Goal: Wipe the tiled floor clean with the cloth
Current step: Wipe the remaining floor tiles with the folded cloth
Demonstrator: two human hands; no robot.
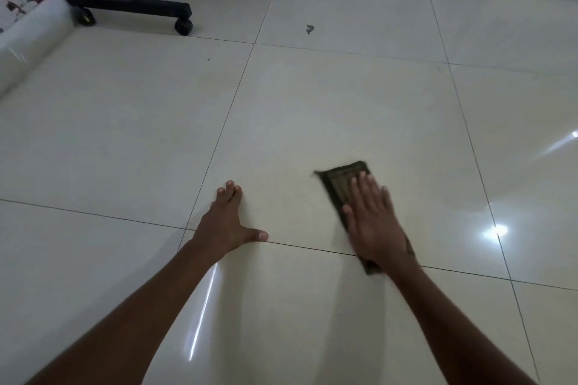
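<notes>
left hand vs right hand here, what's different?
1. The left hand lies on bare tiled floor; the right hand lies on the dark cloth.
2. The left hand's thumb splays wide toward the right hand; the right hand's thumb sits closer in.
3. The left hand looks sharp, the right hand slightly blurred.

Shared: both are flat, palm down, fingers straight, pointing away from the person.
</notes>
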